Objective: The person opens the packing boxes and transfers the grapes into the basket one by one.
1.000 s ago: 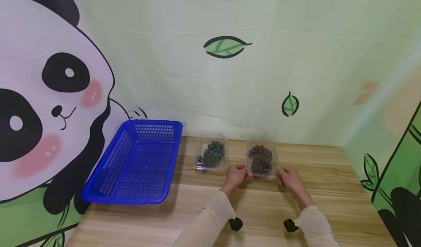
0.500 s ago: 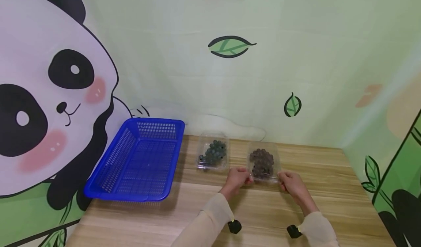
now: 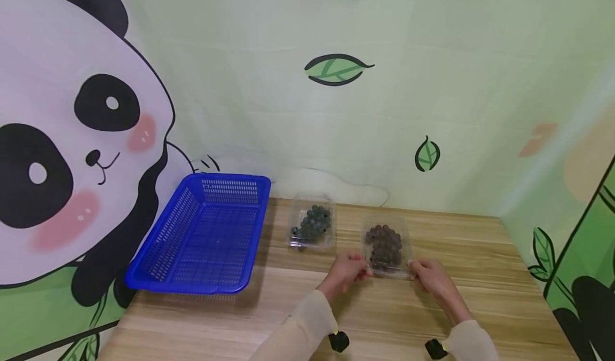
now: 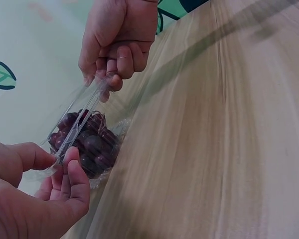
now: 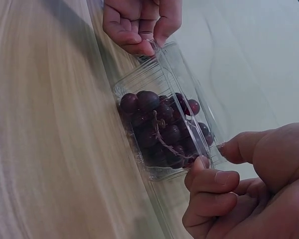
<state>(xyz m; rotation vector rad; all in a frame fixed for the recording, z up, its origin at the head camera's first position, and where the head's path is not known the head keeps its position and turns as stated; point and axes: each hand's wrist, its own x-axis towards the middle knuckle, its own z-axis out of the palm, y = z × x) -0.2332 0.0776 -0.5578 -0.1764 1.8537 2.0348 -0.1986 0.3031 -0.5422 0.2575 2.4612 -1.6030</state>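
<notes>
A clear plastic clamshell box (image 3: 407, 246) of dark red grapes (image 3: 384, 243) lies on the wooden table in the head view. My left hand (image 3: 345, 273) pinches the rim at its near left corner between thumb and fingers. At the near right corner, my right hand (image 3: 432, 278) pinches the same rim. Both wrist views show the grapes (image 5: 162, 129), with a bit of stem, through the clear plastic. The fingertips (image 4: 72, 159) of my left hand are at the seam between lid and base. Left of this box stands a second clear box (image 3: 294, 217) with dark blue-green grapes (image 3: 313, 222).
A blue plastic basket (image 3: 259, 217) with slotted walls stands at the left of the wooden table (image 3: 384, 318). Behind the table hangs a pale green cloth backdrop (image 3: 250, 104) with a panda and leaves. Small black devices (image 3: 339, 341) are worn at both wrists.
Both hands have drawn the box of red grapes nearer to me, keeping hold of its near corners. The head view has shifted slightly. The other box and the basket stay put.
</notes>
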